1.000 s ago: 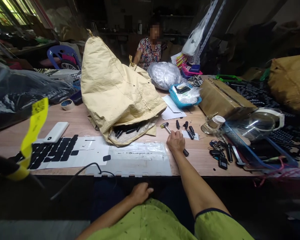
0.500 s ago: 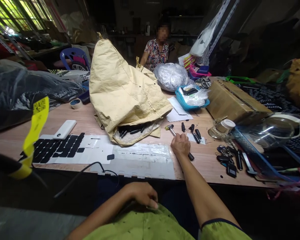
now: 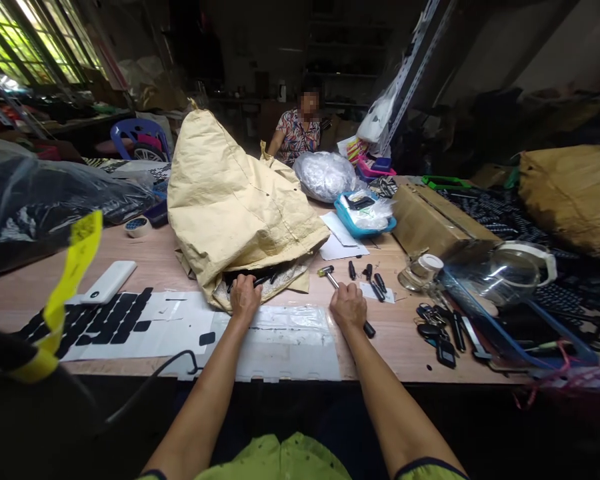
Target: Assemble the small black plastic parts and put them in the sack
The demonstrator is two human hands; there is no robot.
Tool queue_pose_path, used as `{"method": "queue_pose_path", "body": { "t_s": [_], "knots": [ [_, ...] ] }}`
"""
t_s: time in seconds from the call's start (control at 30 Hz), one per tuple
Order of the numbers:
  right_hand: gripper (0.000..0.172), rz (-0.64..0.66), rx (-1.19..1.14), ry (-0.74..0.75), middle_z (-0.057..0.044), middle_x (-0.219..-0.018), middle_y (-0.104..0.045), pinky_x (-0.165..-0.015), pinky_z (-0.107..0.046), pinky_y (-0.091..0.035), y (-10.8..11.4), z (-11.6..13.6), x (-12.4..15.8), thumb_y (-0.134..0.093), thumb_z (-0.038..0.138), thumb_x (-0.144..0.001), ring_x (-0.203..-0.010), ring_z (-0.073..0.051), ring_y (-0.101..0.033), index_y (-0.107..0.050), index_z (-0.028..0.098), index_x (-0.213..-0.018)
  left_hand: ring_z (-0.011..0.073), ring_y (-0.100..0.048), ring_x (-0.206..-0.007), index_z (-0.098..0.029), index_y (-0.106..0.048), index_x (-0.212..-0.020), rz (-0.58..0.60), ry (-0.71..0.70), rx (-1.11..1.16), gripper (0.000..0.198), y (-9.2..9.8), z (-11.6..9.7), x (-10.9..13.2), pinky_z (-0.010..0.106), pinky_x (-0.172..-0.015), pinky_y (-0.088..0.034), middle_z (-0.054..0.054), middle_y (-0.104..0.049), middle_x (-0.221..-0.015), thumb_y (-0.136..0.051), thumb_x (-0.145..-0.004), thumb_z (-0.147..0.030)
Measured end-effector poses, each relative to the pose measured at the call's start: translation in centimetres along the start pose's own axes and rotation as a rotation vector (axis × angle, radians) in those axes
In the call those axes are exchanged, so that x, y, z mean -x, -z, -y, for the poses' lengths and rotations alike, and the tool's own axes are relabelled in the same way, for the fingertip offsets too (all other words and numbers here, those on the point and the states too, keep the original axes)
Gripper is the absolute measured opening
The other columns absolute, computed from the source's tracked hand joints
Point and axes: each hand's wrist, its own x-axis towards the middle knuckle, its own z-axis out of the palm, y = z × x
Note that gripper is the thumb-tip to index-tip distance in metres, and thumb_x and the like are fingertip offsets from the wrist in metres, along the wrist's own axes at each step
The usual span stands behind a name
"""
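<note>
My right hand (image 3: 349, 305) is closed round the black handle of a small hammer (image 3: 330, 275) that lies on the wooden table (image 3: 410, 333), its metal head pointing away from me. My left hand (image 3: 245, 297) reaches into the open mouth of a big yellow sack (image 3: 235, 193), where several small black parts (image 3: 263, 278) lie; its fingers are curled there and what they touch is hidden. A clear plastic sheet (image 3: 285, 333) lies under both wrists.
A white sheet with black stickers (image 3: 115, 313) and a white power bank (image 3: 109, 281) lie at the left. Black key fobs (image 3: 437, 327), a blue tray (image 3: 365, 213), a cardboard box (image 3: 430, 217) and a glass jar (image 3: 505, 270) are at the right. Another person (image 3: 300, 127) sits across the table.
My left hand has risen from my lap to the mouth of the sack. My right hand has stayed on the hammer handle.
</note>
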Motion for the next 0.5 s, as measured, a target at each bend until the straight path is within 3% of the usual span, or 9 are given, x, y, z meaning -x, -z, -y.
{"method": "queue_pose_path", "body": {
  "t_s": [0.3, 0.4, 0.5],
  "knots": [
    [0.025, -0.007, -0.024, 0.000, -0.011, -0.092, -0.055, -0.068, -0.031, -0.034, -0.3, -0.2, 0.0, -0.046, 0.022, -0.092, -0.089, -0.023, -0.050, -0.068, 0.017, -0.101, 0.0308, -0.055, -0.104, -0.021, -0.064, -0.092, 0.043, 0.025, -0.001, 0.008, 1.4, -0.9, 1.0, 0.041, -0.089, -0.045, 0.011, -0.062, -0.101, -0.060, -0.085, -0.020],
    [0.026, 0.005, -0.020, 0.001, -0.011, -0.093, -0.055, -0.068, -0.031, -0.034, 0.0, -0.2, 0.0, -0.045, 0.023, -0.092, -0.089, -0.023, -0.049, -0.068, 0.017, -0.100, 0.0273, -0.056, -0.100, -0.022, -0.063, -0.093, 0.021, -0.099, 0.142, 0.008, 1.9, -1.6, 3.1, 0.039, -0.089, -0.045, 0.008, -0.063, -0.098, -0.058, -0.087, -0.021],
    [0.027, 0.011, -0.014, 0.001, -0.012, -0.094, -0.056, -0.067, -0.031, -0.033, 0.2, -0.1, -0.1, -0.043, 0.023, -0.093, -0.090, -0.023, -0.049, -0.068, 0.016, -0.101, 0.0234, -0.057, -0.095, -0.023, -0.063, -0.091, 0.151, -0.258, 0.309, 0.008, 1.6, -2.4, 5.5, 0.036, -0.087, -0.046, 0.005, -0.064, -0.095, -0.061, -0.084, -0.020]
  ]
}}
